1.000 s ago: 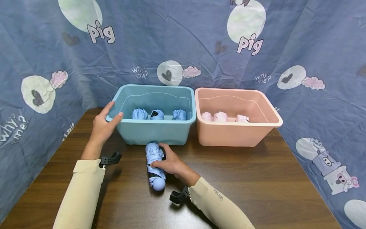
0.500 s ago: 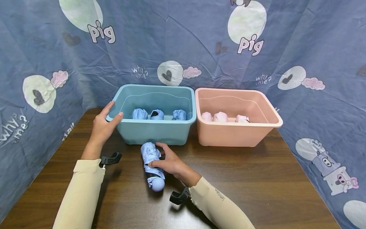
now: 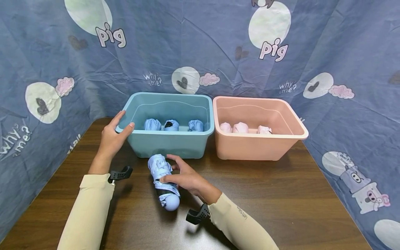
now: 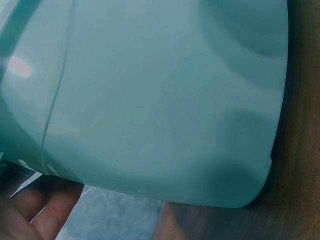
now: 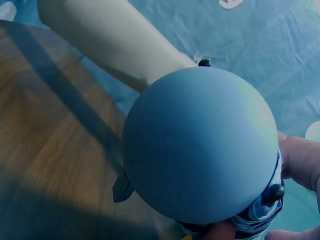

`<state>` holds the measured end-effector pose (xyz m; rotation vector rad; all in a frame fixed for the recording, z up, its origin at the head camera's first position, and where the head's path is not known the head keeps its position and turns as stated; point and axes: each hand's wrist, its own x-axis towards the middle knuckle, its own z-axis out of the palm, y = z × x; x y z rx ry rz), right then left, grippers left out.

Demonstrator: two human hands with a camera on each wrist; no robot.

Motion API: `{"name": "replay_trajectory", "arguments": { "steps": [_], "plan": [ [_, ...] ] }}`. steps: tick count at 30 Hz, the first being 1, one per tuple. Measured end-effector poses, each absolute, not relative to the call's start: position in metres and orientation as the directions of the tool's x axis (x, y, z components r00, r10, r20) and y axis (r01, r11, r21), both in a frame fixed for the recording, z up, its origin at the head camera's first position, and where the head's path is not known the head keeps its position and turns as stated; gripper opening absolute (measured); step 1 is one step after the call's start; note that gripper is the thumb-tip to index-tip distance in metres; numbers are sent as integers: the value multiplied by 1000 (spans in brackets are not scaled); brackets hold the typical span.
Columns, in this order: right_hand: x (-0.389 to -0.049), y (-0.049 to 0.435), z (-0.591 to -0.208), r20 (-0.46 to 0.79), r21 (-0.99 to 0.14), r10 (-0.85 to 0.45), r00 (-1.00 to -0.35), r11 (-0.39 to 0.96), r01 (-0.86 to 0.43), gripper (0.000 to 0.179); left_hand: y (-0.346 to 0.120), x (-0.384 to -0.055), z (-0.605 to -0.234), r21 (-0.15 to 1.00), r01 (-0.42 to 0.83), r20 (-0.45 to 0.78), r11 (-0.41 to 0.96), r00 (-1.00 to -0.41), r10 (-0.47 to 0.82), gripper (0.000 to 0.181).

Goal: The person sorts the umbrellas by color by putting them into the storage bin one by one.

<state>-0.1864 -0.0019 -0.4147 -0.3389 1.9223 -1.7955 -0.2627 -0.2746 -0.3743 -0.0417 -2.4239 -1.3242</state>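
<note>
A folded light blue umbrella (image 3: 160, 168) with a black band and a round ball handle (image 3: 171, 202) slants over the wooden table in front of the blue bin (image 3: 165, 145). My right hand (image 3: 190, 178) grips it from the right, thumb across its middle. In the right wrist view the ball handle (image 5: 200, 145) fills the middle and hides most of the fingers. My left hand (image 3: 114, 137) holds the bin's left front corner at the rim, thumb over the front edge. Several fingers (image 4: 55, 210) show beside the bin wall in the left wrist view.
Inside the blue bin stand three rolled blue umbrellas (image 3: 152, 124). A pink bin (image 3: 250, 147) beside it, on the right, has three pale pink bundles (image 3: 241, 127). A printed blue cloth (image 3: 193, 45) hangs behind the wooden table (image 3: 265, 194).
The umbrella's far end has swung to the left, so it slants more than before. My right hand has shifted slightly with it. My left hand has stayed on the bin.
</note>
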Motion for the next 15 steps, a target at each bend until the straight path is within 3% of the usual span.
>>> {"name": "replay_trajectory", "arguments": {
  "steps": [15],
  "plan": [
    [-181, 20, -377, -88, -996, -529, -844, 19, 92, 69, -274, -262, -373, 808, 195, 328, 556, -932, -151, 68]
  ]
}}
